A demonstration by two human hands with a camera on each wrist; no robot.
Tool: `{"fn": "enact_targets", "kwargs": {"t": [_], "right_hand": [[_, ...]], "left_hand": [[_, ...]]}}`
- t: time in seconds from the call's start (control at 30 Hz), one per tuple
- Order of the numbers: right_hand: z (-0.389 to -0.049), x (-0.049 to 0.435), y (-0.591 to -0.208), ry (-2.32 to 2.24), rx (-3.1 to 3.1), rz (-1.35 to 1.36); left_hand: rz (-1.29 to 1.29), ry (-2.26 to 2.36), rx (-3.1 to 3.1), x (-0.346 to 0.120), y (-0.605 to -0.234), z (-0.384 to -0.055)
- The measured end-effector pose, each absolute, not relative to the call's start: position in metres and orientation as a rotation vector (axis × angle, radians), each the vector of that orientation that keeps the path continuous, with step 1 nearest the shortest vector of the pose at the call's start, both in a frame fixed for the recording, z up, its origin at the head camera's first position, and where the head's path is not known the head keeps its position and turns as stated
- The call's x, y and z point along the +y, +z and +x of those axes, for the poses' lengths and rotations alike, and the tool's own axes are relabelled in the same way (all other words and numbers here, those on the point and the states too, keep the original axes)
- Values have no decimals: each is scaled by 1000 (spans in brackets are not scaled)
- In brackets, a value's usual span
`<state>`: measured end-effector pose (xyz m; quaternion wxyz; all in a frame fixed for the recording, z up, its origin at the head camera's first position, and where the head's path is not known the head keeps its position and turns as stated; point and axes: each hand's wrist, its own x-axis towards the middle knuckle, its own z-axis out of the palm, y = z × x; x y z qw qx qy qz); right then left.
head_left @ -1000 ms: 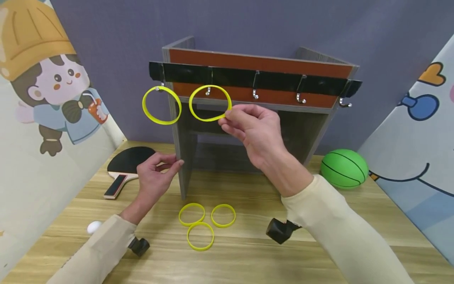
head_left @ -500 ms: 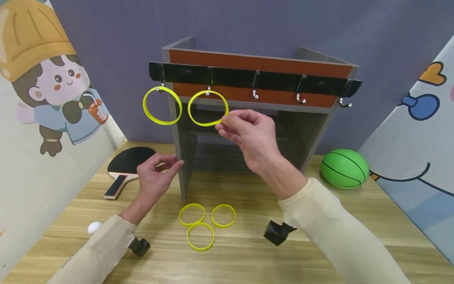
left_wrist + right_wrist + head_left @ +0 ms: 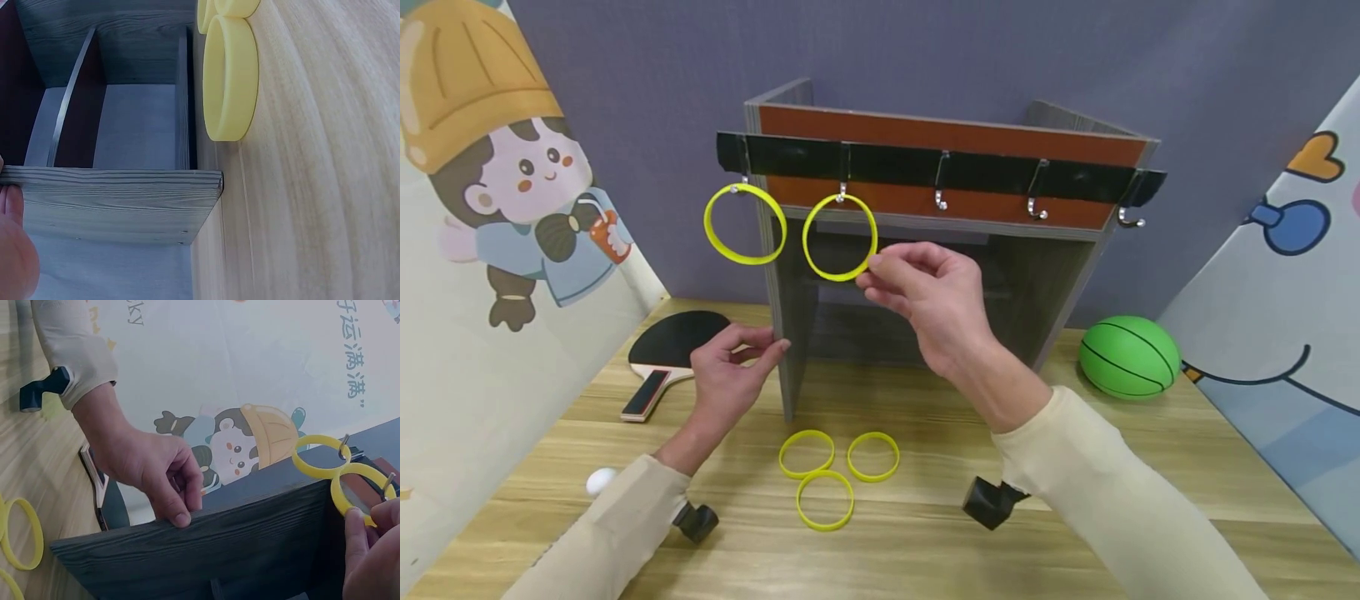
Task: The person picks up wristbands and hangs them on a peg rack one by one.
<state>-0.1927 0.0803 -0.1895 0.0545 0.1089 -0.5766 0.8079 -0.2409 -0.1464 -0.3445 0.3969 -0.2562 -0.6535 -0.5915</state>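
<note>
My right hand (image 3: pixel 936 304) pinches the lower right side of a yellow silicone wristband (image 3: pixel 806 239), whose top is at the second hook (image 3: pixel 841 197) from the left. In the right wrist view the hook's tip shows within the band's loop. Another yellow wristband (image 3: pixel 707 223) hangs from the leftmost hook (image 3: pixel 735 189). My left hand (image 3: pixel 733 364) grips the front edge of the grey wooden shelf's left side panel (image 3: pixel 119 200) between thumb and fingers. Before the shelf, three more yellow bands (image 3: pixel 825 527) lie flat on the table.
The black rail (image 3: pixel 895 162) has several silver hooks across the shelf's orange-brown front. A table tennis bat (image 3: pixel 673 340) and a white ball (image 3: pixel 600 481) lie at left on the wooden table (image 3: pixel 917 558). A green ball (image 3: pixel 1129 357) is at right, beside a cartoon-printed wall.
My right hand has lowered the held wristband slightly, bringing its top from above the second hook's tip down to it. The left hand stays on the panel.
</note>
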Motion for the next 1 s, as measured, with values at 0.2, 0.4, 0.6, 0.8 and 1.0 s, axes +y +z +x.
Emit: {"fn": "enact_targets", "kwargs": {"t": [0.2, 0.4, 0.6, 0.8, 1.0], "right_hand": [[-189, 90, -200, 2421, -1815, 327], [-180, 104, -218, 2390, -1940, 327], [-176, 117, -244, 2388, -2035, 320], [-183, 139, -271, 2319, -2201, 279], [-188, 158, -298, 2251, -2345, 280]], "left_hand": [[-655, -1507, -1643, -147, -346, -242], [-656, -1520, -1646, -146, -342, -239], [-660, -1487, -1658, -139, -327, -226], [-648, -1468, -1684, -136, -324, -223], [-653, -1473, -1673, -138, -326, -225]]}}
